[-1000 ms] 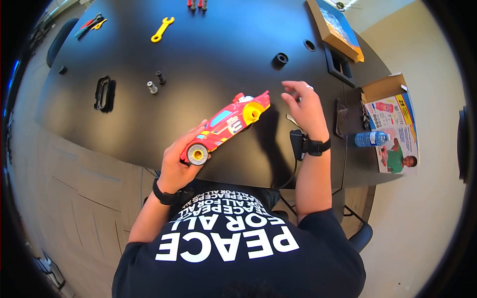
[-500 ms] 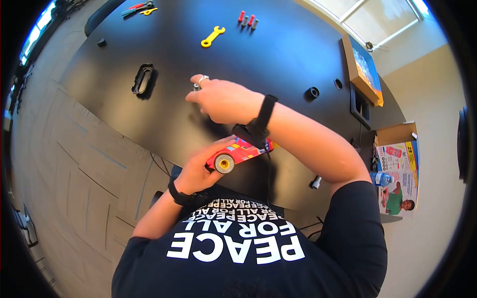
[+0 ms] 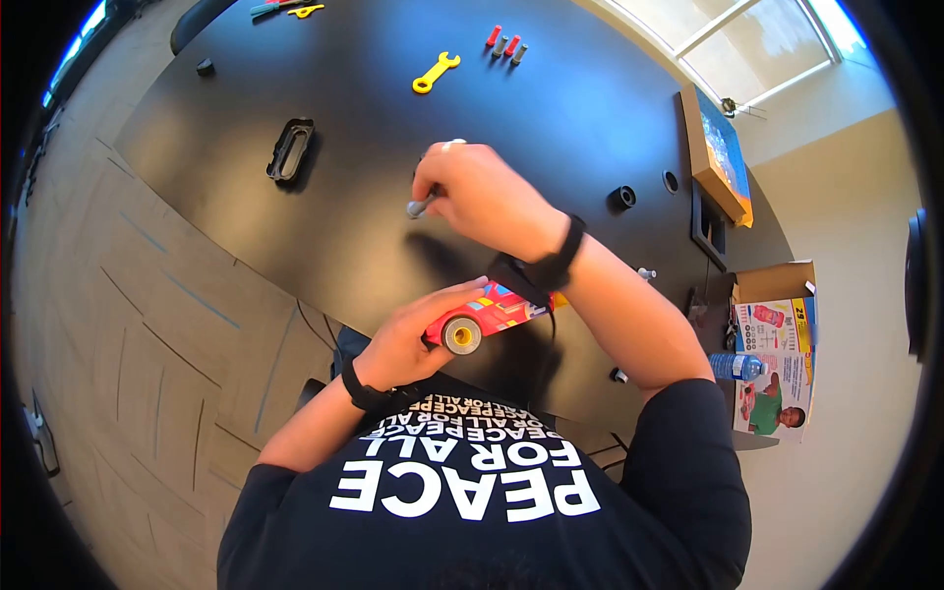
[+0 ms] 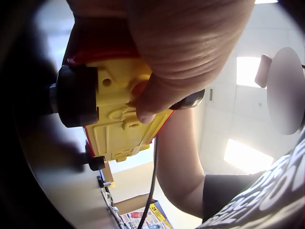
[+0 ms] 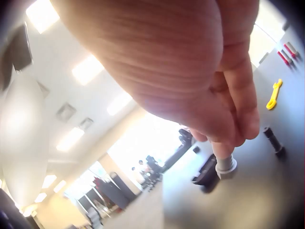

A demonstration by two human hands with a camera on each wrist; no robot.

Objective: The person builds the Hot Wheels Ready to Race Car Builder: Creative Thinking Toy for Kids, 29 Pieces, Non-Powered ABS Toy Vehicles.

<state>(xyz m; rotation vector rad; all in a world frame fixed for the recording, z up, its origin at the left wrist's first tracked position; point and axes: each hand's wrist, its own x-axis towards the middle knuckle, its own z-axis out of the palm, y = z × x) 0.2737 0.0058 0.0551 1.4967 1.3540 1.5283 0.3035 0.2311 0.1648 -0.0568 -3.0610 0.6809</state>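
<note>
A red toy car (image 3: 500,311) rests in my left hand (image 3: 405,339), gripped at its rear end beside a grey wheel with a yellow hub. In the left wrist view, the thumb lies on the car's yellow underside (image 4: 119,133), between black wheels. My right hand (image 3: 492,202) is above the table beyond the car and pinches a grey bolt (image 3: 420,206). The right wrist view shows the bolt's wide head (image 5: 226,168) below the fingertips, and a dark bolt (image 5: 273,141) on the table beside it. My right wrist and its strap hide part of the car's front.
On the table are a black oblong tray (image 3: 291,150), a yellow wrench (image 3: 436,73), several red and grey bolts (image 3: 505,45) and a black ring (image 3: 622,198). At the right are a water bottle (image 3: 737,367), a printed box (image 3: 777,334) and an open carton (image 3: 716,152).
My right hand has crossed leftward over the table and taken hold of the grey bolt, then lifted it slightly toward the right. The left hand still holds the car, whose front has swung lower.
</note>
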